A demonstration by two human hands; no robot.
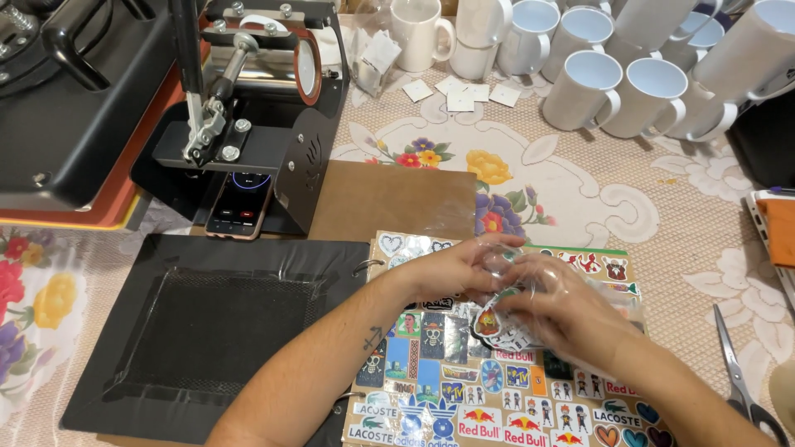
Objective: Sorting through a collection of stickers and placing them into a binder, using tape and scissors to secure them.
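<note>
Clear plastic is what both hands are busy with, a see-through bag [538, 285] with a bunch of small stickers [497, 327] visible inside. The left hand [455, 269] has its fingers curled and pinching the bag's upper edge, while the right hand [559, 310] lies partly under the film with fingers bent, gripping it from the other side. The two hands are touching each other, right over a big sticker sheet [464, 397] packed with little logos and cartoon figures.

Left of that sheet sits a black tray [199, 331] with a sunken, textured middle. Above it there's a mug press [265, 91], and a phone [238, 207] with a lit screen lies at its base. A brown board [389, 199] lies just behind the sticker sheet. White mugs [596, 74] crowd the far side of the surface [596, 190], which has a floral cloth on it. Scissors [741, 381] lie off to the right, well apart from the hands.
</note>
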